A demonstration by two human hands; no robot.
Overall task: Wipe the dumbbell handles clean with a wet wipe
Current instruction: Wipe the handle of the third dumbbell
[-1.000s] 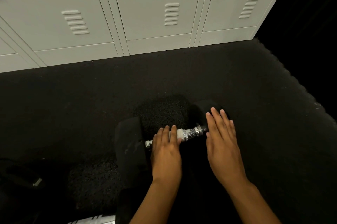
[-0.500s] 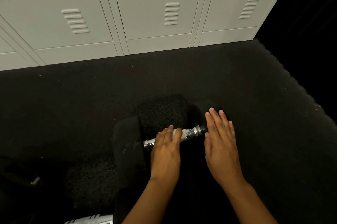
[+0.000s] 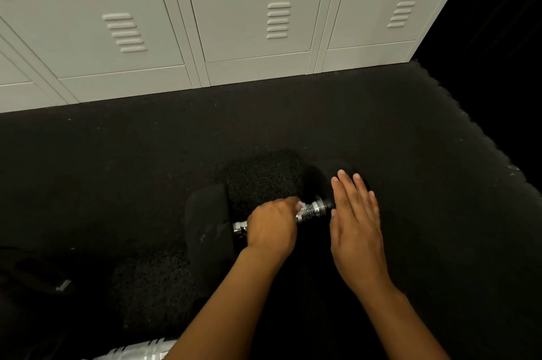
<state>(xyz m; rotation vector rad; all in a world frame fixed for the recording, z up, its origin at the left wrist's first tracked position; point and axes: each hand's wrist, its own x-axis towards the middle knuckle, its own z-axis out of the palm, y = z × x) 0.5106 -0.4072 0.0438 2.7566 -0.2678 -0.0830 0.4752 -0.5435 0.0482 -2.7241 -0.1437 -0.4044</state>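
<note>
A black dumbbell [image 3: 206, 227] lies on the dark rubber floor, its knurled chrome handle [image 3: 312, 210] running between two black heads. My left hand [image 3: 272, 226] is curled over the middle of the handle, and a sliver of white wet wipe [image 3: 299, 204] shows at its fingertips. My right hand [image 3: 356, 227] rests flat, fingers together, on the right head [image 3: 322, 174] of the dumbbell, which it largely hides. The chrome collar [image 3: 240, 227] at the left end is bare.
A row of pale grey lockers [image 3: 249, 16] stands along the far side. The floor mat's ragged right edge [image 3: 475, 130] drops into darkness. A striped silver object [image 3: 137, 349] lies at the bottom edge, and a dark bag-like shape [image 3: 35, 280] sits at the lower left.
My left hand has closed from flat fingers into a curled grip around the handle, covering most of the white wipe. The right hand has stayed on the right head.
</note>
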